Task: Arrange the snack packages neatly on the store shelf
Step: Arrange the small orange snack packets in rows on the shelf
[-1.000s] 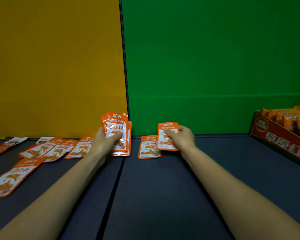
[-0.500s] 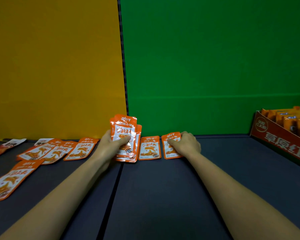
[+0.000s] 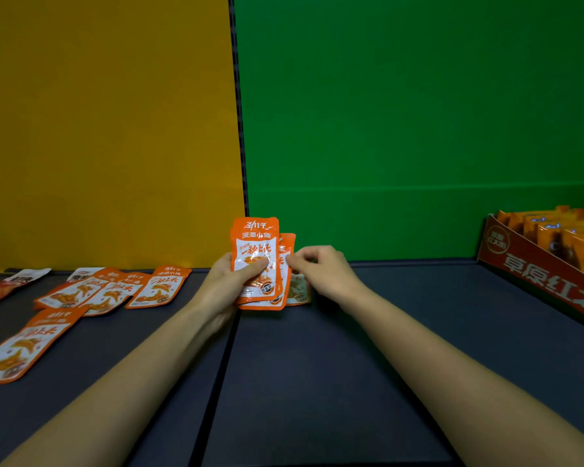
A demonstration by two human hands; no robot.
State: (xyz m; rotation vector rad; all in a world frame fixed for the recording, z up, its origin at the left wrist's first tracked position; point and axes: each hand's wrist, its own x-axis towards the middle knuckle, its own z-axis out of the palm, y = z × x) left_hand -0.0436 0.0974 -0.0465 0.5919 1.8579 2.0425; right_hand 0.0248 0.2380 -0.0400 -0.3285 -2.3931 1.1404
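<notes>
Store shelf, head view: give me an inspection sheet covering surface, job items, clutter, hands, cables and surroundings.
Surface: dark shelf, seam down the middle.
Job's things: stack of snack packages held upright; one package flat behind it; loose packages lying at left.
Clutter: display box of orange packs at right.
Hands: left hand grips the stack; right hand has fingers curled at the stack's right edge, grip unclear.
Cables: nothing seen.
Surroundings: yellow panel left, green panel right.
</notes>
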